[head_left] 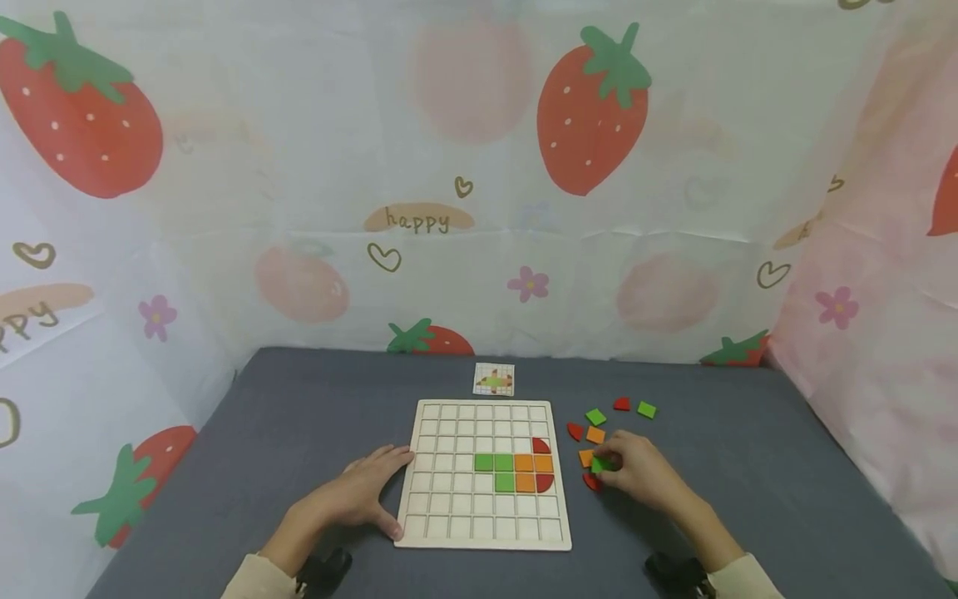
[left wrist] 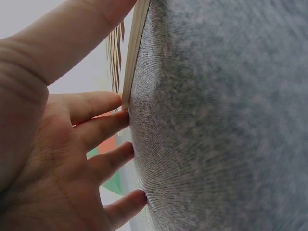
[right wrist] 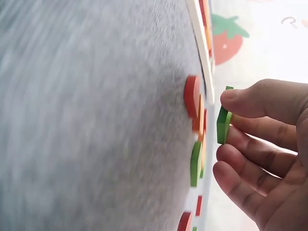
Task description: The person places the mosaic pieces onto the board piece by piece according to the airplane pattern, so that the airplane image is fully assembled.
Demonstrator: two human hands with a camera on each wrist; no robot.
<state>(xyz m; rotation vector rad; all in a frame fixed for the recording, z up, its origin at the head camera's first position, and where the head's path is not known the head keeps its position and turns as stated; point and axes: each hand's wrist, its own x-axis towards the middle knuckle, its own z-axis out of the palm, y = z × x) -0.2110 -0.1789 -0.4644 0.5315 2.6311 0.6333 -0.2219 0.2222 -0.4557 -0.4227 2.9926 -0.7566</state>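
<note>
A pale wooden grid board (head_left: 451,505) lies on the table, with green, orange and red pieces set in cells on its right half. Along the board's left edge rests my left hand (head_left: 362,489), its thumb and fingers spread; in the left wrist view the fingers (left wrist: 98,126) reach the board's side (left wrist: 136,53). To the right of the board, my right hand (head_left: 645,472) pinches a green square tile (head_left: 601,465) between thumb and fingers. The right wrist view shows this green tile (right wrist: 223,124) held up off the cloth.
Several loose pieces lie right of the board, including a red quarter-round (head_left: 622,404), a green square (head_left: 647,409) and an orange square (head_left: 595,435). A small pattern card (head_left: 494,379) lies behind the board. Strawberry-print curtains (head_left: 494,208) surround the dark table (head_left: 322,416).
</note>
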